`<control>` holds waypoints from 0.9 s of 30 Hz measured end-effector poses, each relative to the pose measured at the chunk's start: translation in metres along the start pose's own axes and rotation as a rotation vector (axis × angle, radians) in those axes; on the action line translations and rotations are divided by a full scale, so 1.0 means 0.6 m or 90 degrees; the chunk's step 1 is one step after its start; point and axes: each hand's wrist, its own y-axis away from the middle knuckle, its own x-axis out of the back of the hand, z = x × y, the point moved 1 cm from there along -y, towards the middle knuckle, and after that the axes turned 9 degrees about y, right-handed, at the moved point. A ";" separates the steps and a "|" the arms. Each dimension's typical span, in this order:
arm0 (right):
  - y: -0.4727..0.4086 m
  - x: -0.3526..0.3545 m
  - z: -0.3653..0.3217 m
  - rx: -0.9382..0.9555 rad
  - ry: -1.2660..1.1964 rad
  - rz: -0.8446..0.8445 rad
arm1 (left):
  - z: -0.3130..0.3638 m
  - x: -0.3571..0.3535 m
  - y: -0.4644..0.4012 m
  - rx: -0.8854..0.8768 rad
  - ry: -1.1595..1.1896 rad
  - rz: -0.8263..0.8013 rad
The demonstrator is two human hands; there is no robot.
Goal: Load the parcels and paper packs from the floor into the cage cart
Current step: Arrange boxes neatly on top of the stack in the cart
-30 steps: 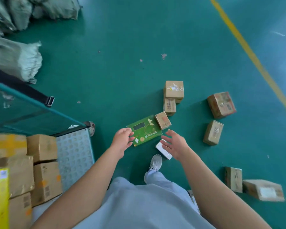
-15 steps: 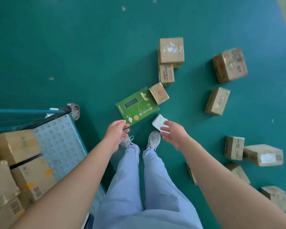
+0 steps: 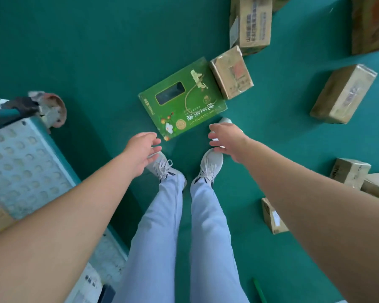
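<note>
In the head view we stand over the green floor [image 3: 85,51] with both arms stretched down toward a flat green box [image 3: 182,99] lying just ahead of our shoes [image 3: 210,162]. Our left hand [image 3: 140,149] hangs just short of the box's near left corner, fingers loosely spread and holding nothing. Our right hand [image 3: 225,138] hovers just off the near right corner, fingers apart and lightly curled, also empty; something small and white shows under it, but we cannot tell what it is.

We judge the step in hand to be picking up the green box. To do it well, we should bring one hand to each short side, slide the fingers under the edges and lift it level, since a wide flat box tips easily from a one-sided grip. A small brown parcel [image 3: 231,73] rests against the box's far right corner and seems to overlap it slightly, so drawing the box toward us first may keep the parcel from tumbling.

More brown parcels lie on the floor to the right, one [image 3: 344,95] well apart from the box, others near the right edge. The cage cart [image 3: 26,162] stands at our left, its perforated deck bare near the corner wheel [image 3: 53,110].
</note>
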 end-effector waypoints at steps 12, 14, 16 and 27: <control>-0.355 0.023 -0.042 0.099 0.199 0.237 | -0.044 -0.053 -0.356 0.028 -0.021 0.021; -0.396 0.028 -0.048 0.147 0.318 0.236 | -0.051 -0.062 -0.401 0.024 -0.015 0.042; -0.433 0.035 -0.049 0.140 0.323 0.245 | -0.055 -0.067 -0.434 0.026 -0.017 0.062; -0.467 0.051 -0.033 0.026 0.255 0.230 | -0.064 -0.074 -0.477 0.043 0.011 0.067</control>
